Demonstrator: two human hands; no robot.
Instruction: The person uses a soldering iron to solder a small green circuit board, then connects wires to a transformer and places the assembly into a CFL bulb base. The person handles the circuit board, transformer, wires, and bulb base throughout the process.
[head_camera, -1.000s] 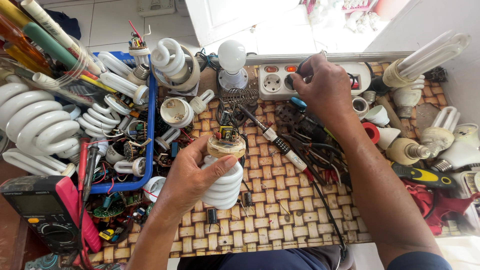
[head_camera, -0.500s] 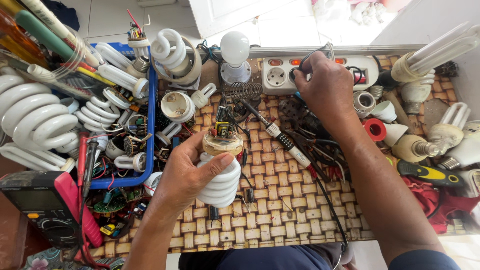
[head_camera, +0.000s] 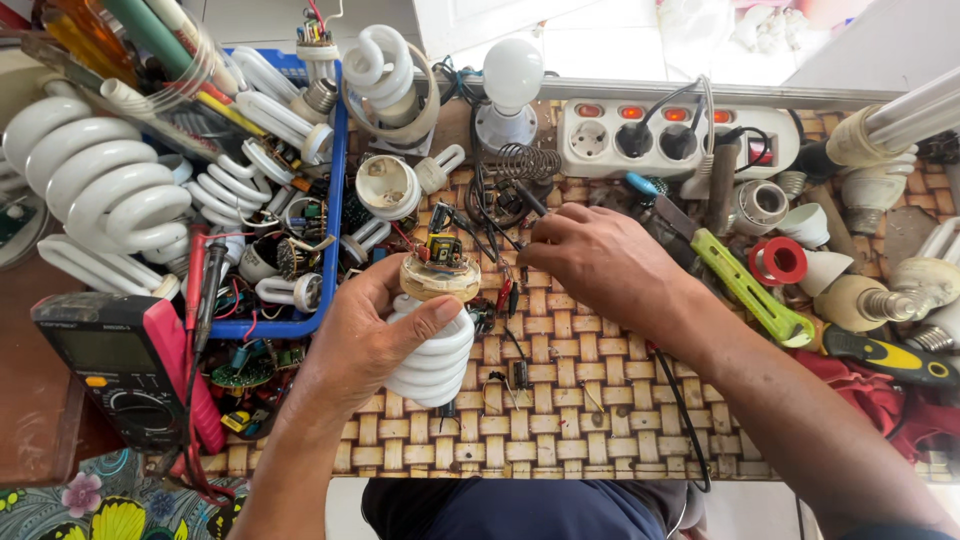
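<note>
Left hand (head_camera: 365, 340) wrapped tight round a white spiral lamp (head_camera: 432, 350), thumb across the coils, fingers behind; lamp held above the near middle of the woven mat (head_camera: 560, 420), base end pointing far, cap off so the small circuit board (head_camera: 440, 255) with its yellow part shows on top. Right hand (head_camera: 605, 262) just right of the lamp, apart from it, knuckles up, fingers curled and pinched on a thin dark tool (head_camera: 528, 198) that pokes out far-left of the fingertips; can't tell what the tool is. Red and black wires (head_camera: 505, 295) hang between the two hands.

Far side of mat: white power strip (head_camera: 600, 135) with red switches and dark plugs in it, round white bulb (head_camera: 512, 75) in a holder to its left. Left of the mat a blue tray (head_camera: 335, 210) crammed with spiral and tube lamps and loose boards, big spiral lamp (head_camera: 90, 185) further left. Multimeter (head_camera: 115, 365) with red casing at near left on the wooden table. Right of the right hand: green-handled tool (head_camera: 750, 290), red tape roll (head_camera: 778, 262), lamp bases and sockets, yellow-black handle (head_camera: 885, 355) near the right edge, red cloth (head_camera: 880, 400) under it. Person's dark trousers (head_camera: 510, 510) at the near edge
</note>
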